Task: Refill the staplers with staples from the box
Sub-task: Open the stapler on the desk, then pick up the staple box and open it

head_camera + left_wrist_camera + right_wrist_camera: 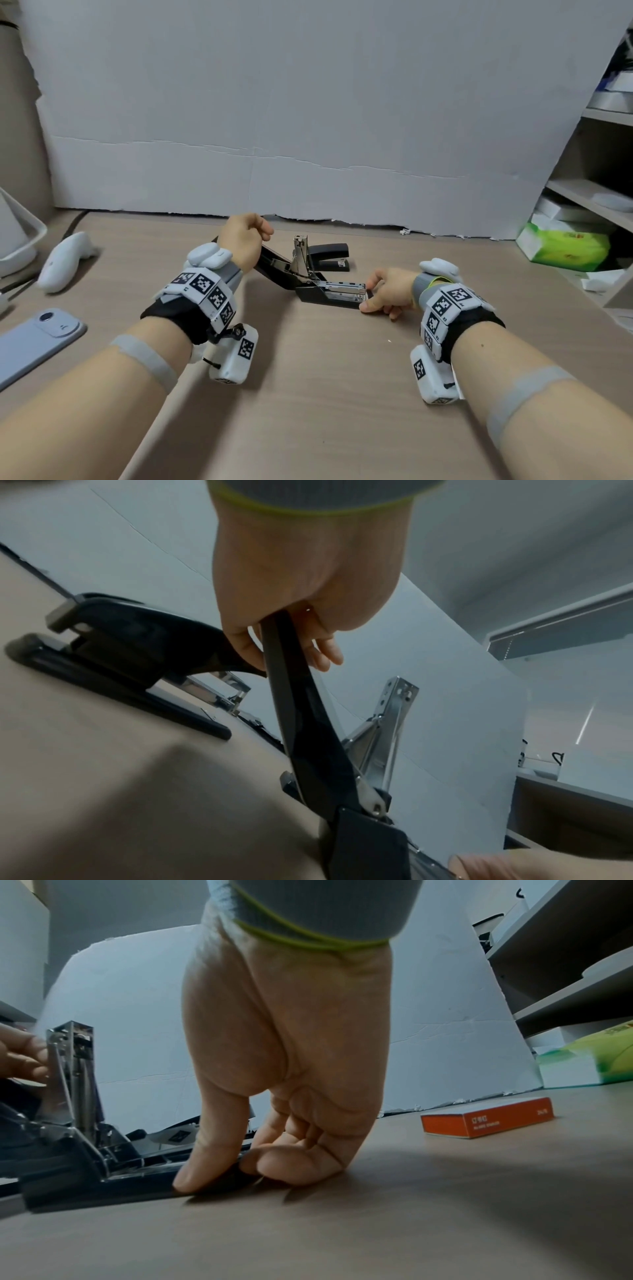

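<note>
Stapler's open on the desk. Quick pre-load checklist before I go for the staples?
1. Top arm swung back: ok, the left hand grips it.
2. Base steadied: ok, the right hand pinches its front end against the desk.
3. Magazine rail exposed: ok, it faces up.
4. Rail empty: cannot tell.
5. Staple box close by: ok, on the desk to the right; closed or open, cannot tell.
6. A hand free to fetch staples: not ok, both are holding the stapler.
</note>
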Available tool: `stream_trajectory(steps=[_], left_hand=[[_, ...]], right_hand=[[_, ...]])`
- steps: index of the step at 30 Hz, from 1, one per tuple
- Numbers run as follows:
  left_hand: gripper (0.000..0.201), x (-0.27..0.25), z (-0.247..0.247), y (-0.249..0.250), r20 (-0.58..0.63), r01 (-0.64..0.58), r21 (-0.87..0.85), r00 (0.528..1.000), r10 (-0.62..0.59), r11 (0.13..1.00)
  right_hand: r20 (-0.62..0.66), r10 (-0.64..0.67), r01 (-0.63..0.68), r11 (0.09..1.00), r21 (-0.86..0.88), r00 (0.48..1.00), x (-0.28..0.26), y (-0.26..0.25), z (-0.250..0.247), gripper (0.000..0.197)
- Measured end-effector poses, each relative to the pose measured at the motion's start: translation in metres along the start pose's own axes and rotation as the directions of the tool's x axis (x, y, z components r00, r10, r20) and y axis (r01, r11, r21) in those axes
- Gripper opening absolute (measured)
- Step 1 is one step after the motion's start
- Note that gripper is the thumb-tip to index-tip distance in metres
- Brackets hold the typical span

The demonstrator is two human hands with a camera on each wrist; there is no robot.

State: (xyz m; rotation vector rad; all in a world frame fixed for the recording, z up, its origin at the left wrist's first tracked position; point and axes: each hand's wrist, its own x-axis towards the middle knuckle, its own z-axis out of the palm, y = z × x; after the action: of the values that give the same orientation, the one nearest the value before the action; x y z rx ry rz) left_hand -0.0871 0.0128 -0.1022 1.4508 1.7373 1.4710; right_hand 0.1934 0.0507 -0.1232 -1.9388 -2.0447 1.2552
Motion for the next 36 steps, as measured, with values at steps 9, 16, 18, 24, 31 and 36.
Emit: stream_trajectory(steps=[9, 16, 18, 24, 31, 36], left_hand=[[0.026, -0.017, 0.006, 0.07, -0.227, -0.122, 0.103, 0.963, 0.143, 0.987], [0.022, -0.053, 0.068, 0.12, 0.189, -0.301, -0.176, 0.924, 0.332, 0.937], [0.022, -0.057, 0.082, 0.117, 0.224, -0.25, -0.221, 0.928, 0.299, 0.943], [0.024, -0.061, 0.126, 0.093, 0.332, -0.043, -0.283, 0.933, 0.139, 0.958], [0.022, -0.055, 0.139, 0.076, 0.411, 0.104, -0.332, 0.91, 0.044, 0.938], [0.012, -0.052, 0.137, 0.071, 0.501, 0.305, -0.384, 0.862, -0.081, 0.871]], right_hand=[[-0.006, -0.019, 0.019, 1.0, 0.016, 1.0, -0.008, -0.005, 0.001, 0.034], [-0.174, -0.006, 0.049, 0.969, 0.243, 0.985, -0.038, 0.006, -0.041, 0.032], [-0.408, 0.015, 0.056, 0.985, 0.161, 0.913, -0.041, 0.017, -0.06, 0.021], [-0.486, 0.231, -0.306, 0.949, -0.081, 0.843, -0.046, 0.06, -0.074, 0.067], [-0.49, 0.284, -0.39, 0.912, -0.127, 0.824, -0.006, 0.084, -0.071, 0.089], [-0.51, 0.173, -0.169, 0.984, 0.053, 0.843, -0.047, 0.036, -0.065, 0.067]])
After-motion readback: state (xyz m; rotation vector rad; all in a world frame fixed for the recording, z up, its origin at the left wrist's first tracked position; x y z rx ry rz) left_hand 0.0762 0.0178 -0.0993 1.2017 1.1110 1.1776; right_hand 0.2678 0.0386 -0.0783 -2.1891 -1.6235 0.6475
